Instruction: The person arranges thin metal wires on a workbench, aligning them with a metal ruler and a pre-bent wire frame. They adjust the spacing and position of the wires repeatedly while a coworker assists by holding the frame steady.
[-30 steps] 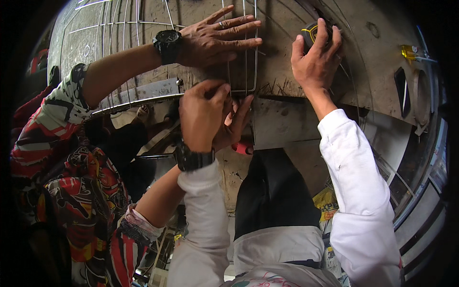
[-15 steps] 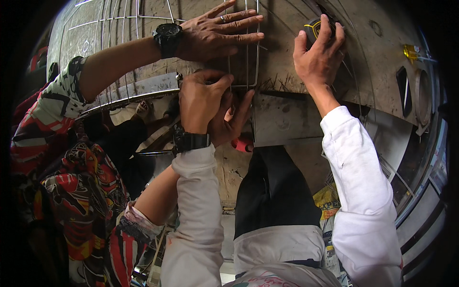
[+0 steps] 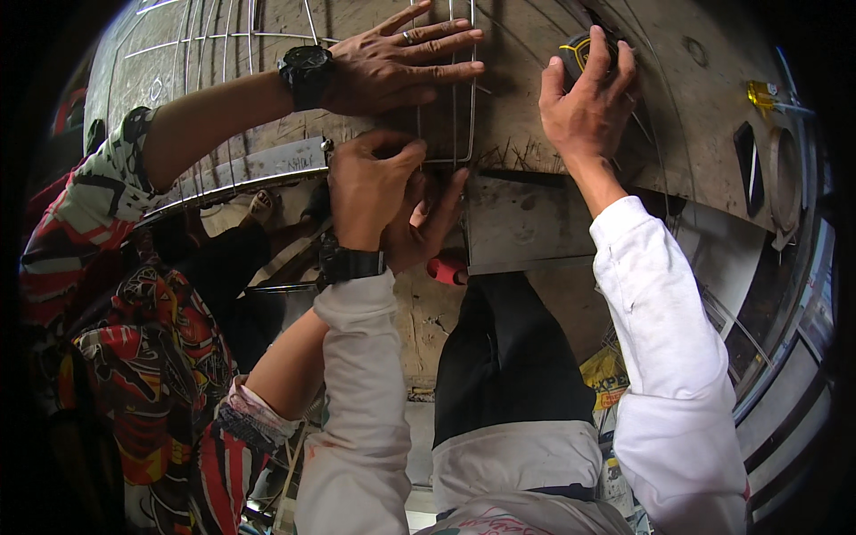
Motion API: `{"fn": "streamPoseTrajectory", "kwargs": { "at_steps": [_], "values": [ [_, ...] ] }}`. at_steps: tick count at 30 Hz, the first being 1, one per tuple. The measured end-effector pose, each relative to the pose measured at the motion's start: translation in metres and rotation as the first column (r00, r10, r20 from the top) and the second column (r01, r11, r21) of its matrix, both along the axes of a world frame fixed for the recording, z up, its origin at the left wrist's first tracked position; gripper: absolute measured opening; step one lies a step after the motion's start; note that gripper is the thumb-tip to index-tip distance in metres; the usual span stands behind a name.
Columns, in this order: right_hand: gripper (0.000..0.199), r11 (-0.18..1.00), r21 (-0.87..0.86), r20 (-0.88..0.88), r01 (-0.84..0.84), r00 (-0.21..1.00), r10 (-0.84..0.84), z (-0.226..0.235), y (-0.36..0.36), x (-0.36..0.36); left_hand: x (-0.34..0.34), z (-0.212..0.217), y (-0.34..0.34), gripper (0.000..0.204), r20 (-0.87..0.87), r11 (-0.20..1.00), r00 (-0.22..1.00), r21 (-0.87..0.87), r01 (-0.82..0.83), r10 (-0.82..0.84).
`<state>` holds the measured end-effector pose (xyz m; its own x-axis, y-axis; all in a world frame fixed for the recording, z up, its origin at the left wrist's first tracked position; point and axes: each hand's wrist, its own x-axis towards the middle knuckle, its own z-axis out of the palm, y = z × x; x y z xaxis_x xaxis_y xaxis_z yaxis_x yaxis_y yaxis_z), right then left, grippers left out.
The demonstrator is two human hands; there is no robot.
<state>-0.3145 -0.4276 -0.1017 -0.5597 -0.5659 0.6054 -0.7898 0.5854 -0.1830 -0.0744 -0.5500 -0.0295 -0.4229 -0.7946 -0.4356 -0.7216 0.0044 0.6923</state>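
My right hand (image 3: 590,105) is curled over a black and yellow tape measure (image 3: 575,55) on the wooden tabletop. At the table's near edge, my left hand (image 3: 370,192), with a black watch on the wrist, is closed in a pinch beside a bent wire frame (image 3: 471,98). What sits between its fingertips is hidden. A co-worker's hand (image 3: 392,67) with a ring and a dark watch lies flat across the wires, fingers spread. The co-worker's other hand (image 3: 428,227) is under the table edge, partly hidden behind my left hand.
A wire grid (image 3: 205,37) covers the table's left part, along a metal edge strip (image 3: 267,165). At the right lie a yellow-handled tool (image 3: 762,94), a dark flat piece (image 3: 749,169) and a ring-shaped piece (image 3: 785,178). A metal sheet (image 3: 526,223) sits below the edge.
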Motion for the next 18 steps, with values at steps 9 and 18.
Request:
{"fn": "streamPoseTrajectory", "kwargs": {
  "at_steps": [9, 18],
  "values": [
    [0.070, 1.000, 0.006, 0.065, 0.009, 0.998, -0.009, 0.002, 0.002, 0.000, -0.004, 0.006, 0.003, 0.032, 0.038, 1.000, 0.999, -0.008, -0.006, 0.006],
    [0.071, 0.999, 0.031, 0.103, 0.014, 0.995, -0.017, 0.004, 0.004, 0.004, -0.007, 0.011, 0.006, 0.035, 0.030, 0.994, 0.999, -0.108, 0.015, -0.011]
  ]
}}
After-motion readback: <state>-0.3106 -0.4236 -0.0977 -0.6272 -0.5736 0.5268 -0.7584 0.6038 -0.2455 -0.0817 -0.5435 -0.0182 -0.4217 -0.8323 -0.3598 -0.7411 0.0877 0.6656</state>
